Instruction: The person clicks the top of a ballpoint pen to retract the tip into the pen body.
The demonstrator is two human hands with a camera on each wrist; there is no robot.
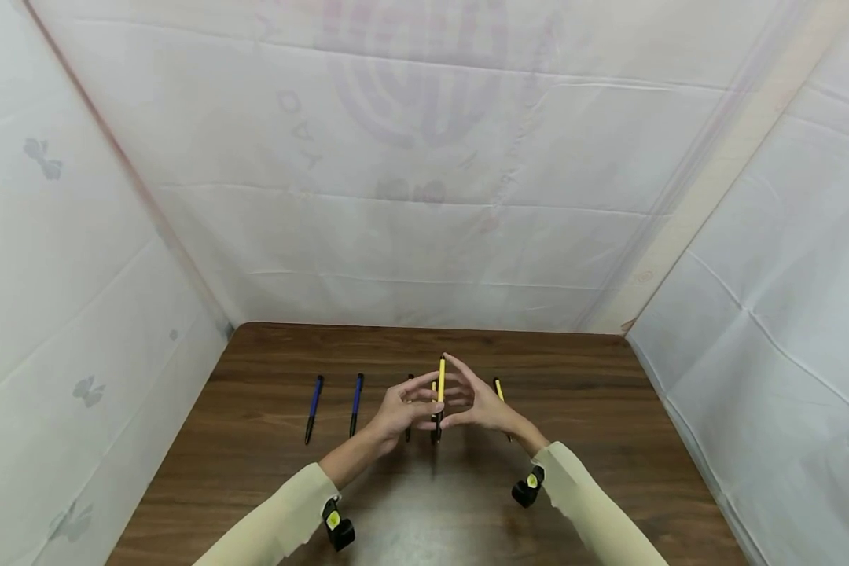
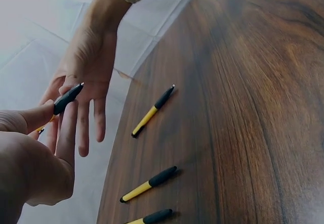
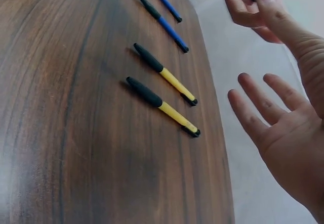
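Note:
My left hand [image 1: 424, 399] pinches a yellow and black pen [image 1: 440, 391] and holds it upright above the wooden table [image 1: 580, 409]. In the left wrist view the thumb and a finger [image 2: 66, 133] grip the pen's black end [image 2: 68, 97]. My right hand [image 1: 461, 397] is right beside the pen, open, its fingers [image 3: 263, 100] straight and spread, holding nothing. On the table lie two blue pens [image 1: 314, 409] [image 1: 356, 403] to the left and a yellow pen [image 1: 498, 388] to the right. Two more yellow pens [image 3: 164, 74] [image 3: 162, 106] lie under the hands.
White sheeting [image 1: 424, 196] walls the table on the left, back and right. The pens lie in a row across the middle of the table. A small black camera sits on each wrist [image 1: 338, 528] [image 1: 528, 486].

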